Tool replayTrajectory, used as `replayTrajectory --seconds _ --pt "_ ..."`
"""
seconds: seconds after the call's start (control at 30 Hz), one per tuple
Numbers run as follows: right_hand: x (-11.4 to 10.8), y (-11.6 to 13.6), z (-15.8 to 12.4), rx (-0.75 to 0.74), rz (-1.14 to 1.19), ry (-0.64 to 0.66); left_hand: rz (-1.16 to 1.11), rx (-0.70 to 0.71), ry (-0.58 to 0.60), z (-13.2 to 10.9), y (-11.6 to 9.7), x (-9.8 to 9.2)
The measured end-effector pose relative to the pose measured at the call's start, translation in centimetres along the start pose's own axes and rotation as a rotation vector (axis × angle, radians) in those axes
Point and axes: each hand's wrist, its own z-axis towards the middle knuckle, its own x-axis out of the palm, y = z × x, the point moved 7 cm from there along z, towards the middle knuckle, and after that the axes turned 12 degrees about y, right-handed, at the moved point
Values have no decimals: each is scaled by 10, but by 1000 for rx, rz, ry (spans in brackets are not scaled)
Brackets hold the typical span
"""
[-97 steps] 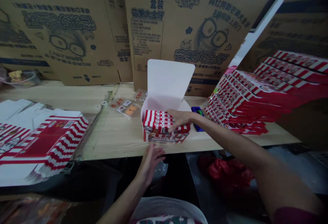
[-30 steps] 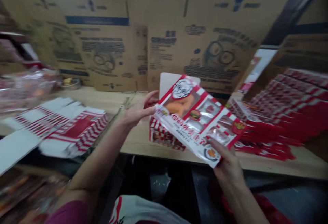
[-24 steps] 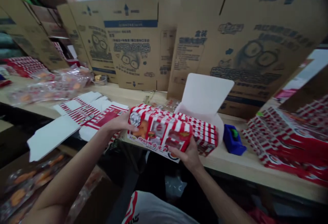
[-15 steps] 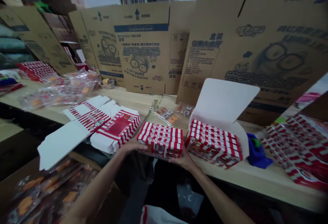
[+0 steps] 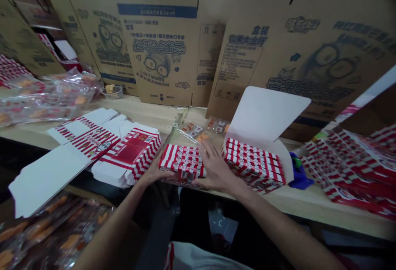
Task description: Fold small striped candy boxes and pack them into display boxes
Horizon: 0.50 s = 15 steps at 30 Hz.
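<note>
A bundle of red-and-white striped packs (image 5: pixel 181 161) lies on the wooden table (image 5: pixel 154 115) near its front edge. My left hand (image 5: pixel 154 170) grips the bundle's near left corner. My right hand (image 5: pixel 213 169) rests on the bundle's right side with fingers spread flat. Just to the right stands an open white display box (image 5: pixel 266 115) with its lid up, filled with more striped packs (image 5: pixel 253 163).
Flat striped cartons (image 5: pixel 123 156) and white blanks (image 5: pixel 40 177) lie at left. Clear snack bags (image 5: pixel 52 97) pile at far left. A blue tape dispenser (image 5: pixel 298 175) sits right of the box, beside stacked red packs (image 5: pixel 355 167). Big brown cartons (image 5: pixel 161 35) wall the back.
A bundle lifted in both hands has been set down on the table left of the open box. My right hand moved from its front edge onto its top.
</note>
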Motion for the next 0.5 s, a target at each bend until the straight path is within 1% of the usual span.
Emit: replayTrajectory --seconds 0.07,0.1,0.13,0.17,0.2,0.23,0.27,0.3,0.33,0.37,0.4,0.43,0.47,0.5 --pt "7 -8 34 48 -60 243 9 -40 8 -1 2 1" --pt "12 -11 46 63 -80 323 28 -63 4 -3 3 0" --pt "14 -11 53 64 -97 365 69 -88 -14 -6 1 -2" --pt "15 -9 57 52 -112 373 133 -111 -48 -10 -4 -8" --pt "11 -5 57 32 -127 350 214 -129 -89 -14 -12 -14" --pt "4 1 55 7 -140 309 305 -134 -132 -18 -25 -22" --pt "-7 8 49 -21 -147 258 393 -115 -164 -21 -44 -29" --pt "-22 14 41 -46 -146 196 454 -64 -168 -22 -66 -34" --pt "-41 19 31 -71 -137 128 494 47 -169 -22 -93 -35" --pt "-63 22 20 -95 -122 57 504 193 -160 -22 -122 -33" --pt "-88 22 7 -116 -105 -16 475 363 -212 -25 -152 -30" --pt "-113 18 -7 -129 -86 -89 447 518 -304 -31 -178 -24" --pt "-138 10 -22 -130 -69 -160 423 627 -431 -36 -197 -15" --pt "-161 -2 -37 -119 -55 -231 428 668 -562 -40 -209 1"
